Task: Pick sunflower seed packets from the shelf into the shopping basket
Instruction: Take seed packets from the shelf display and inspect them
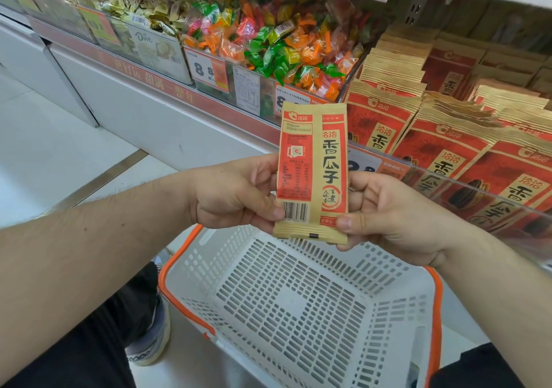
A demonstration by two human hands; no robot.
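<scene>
A tan and red sunflower seed packet [313,172] stands upright in the middle of the view, its back with a barcode facing me. My left hand [236,196] pinches its lower left edge and my right hand [391,217] pinches its lower right corner. Directly below hangs a white perforated shopping basket [286,307] with orange handles; nothing lies in it. Rows of the same red seed packets [448,148] stand on the shelf at the right behind a clear front rail.
Clear bins of colourful wrapped candies [277,38] and gold-wrapped sweets [140,8] fill the shelf at upper left, with price tags along the front. A white freezer cabinet [27,56] stands at the far left. My shoe [149,337] is on the pale floor beside the basket.
</scene>
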